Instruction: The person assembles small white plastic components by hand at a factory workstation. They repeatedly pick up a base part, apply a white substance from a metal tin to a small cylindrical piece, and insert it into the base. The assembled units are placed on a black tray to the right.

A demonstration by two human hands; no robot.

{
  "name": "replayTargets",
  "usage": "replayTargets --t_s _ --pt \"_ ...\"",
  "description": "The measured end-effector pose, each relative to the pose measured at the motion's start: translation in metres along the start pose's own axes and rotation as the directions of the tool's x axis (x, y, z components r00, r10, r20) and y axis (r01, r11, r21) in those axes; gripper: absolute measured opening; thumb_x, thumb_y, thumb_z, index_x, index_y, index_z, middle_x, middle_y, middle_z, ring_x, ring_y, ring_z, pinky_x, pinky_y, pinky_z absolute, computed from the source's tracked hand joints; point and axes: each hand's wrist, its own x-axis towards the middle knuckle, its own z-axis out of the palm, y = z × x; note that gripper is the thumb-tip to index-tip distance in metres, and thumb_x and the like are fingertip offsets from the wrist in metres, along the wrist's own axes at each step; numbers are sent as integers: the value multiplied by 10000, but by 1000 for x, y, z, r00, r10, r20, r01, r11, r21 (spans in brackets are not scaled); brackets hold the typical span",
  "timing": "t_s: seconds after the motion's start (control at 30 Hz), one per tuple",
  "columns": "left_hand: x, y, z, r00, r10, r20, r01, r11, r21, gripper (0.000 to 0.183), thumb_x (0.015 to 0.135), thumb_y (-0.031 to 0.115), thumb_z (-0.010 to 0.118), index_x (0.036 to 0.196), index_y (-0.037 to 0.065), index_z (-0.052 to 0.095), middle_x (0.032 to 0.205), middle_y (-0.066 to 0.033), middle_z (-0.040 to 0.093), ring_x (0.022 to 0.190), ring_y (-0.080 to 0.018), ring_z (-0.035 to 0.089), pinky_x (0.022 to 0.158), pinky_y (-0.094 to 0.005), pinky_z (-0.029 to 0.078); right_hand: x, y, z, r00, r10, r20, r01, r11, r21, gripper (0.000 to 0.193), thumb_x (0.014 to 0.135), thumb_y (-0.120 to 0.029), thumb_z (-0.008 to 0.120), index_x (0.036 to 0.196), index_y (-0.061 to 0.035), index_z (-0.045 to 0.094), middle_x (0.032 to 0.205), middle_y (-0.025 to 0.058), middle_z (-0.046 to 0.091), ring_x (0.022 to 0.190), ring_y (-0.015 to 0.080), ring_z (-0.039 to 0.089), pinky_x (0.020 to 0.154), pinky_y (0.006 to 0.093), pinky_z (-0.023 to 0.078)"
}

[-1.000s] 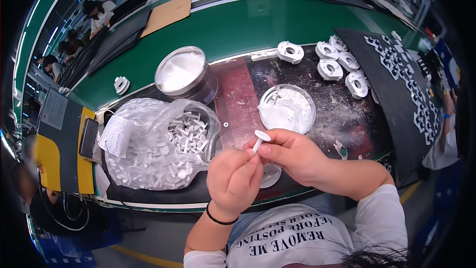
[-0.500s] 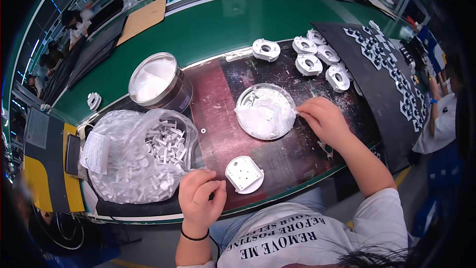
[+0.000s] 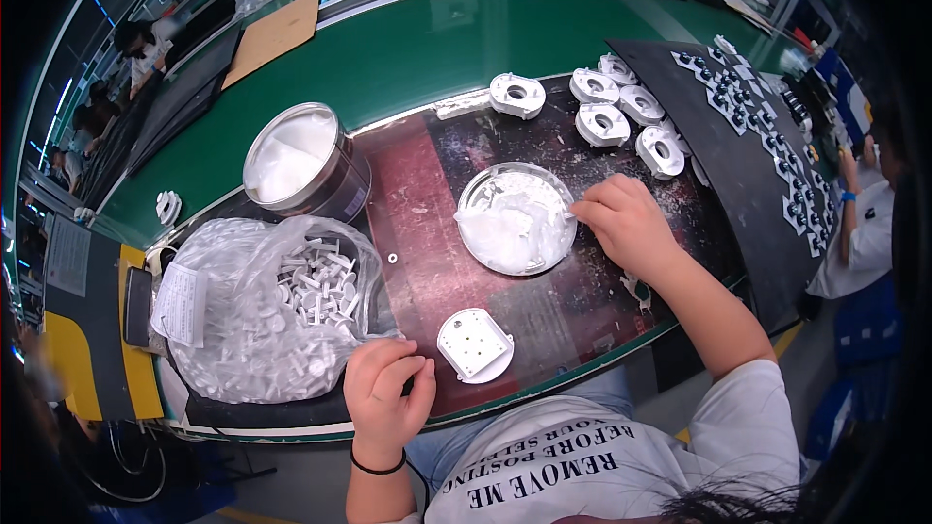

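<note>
**Dipping at the paste dish**

A green conveyor belt (image 3: 417, 49) runs behind a dark, smeared work mat (image 3: 437, 262). On the mat sit a plastic bag of small white parts (image 3: 262, 315), a metal tin (image 3: 296, 160) and a shallow dish of white paste (image 3: 515, 218). The right hand (image 3: 626, 223) pinches a thin stick at the dish rim; a light dab seems wisest. The left hand (image 3: 383, 393), fingers curled loosely and empty, rests just beside the round white cap (image 3: 474, 344).

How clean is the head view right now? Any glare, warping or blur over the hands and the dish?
Head view: fisheye bends the green belt edge; glare streaks the dark mat near the metal can; right hand at the shallow dish and left hand look sharp; corners go black.
</note>
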Motion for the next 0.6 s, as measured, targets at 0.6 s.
replayTargets --t_s 0.6 --pt "-2 0 0 1000 -10 28 11 1000 -20 219 643 8 705 826 51 593 871 -81 615 771 -272 602 682 -367 476 -2 -6 2 987 163 -17 -160 981 114 103 785 -97 640 878 -53 641 855 81 603 832 277 575 729 373 475"
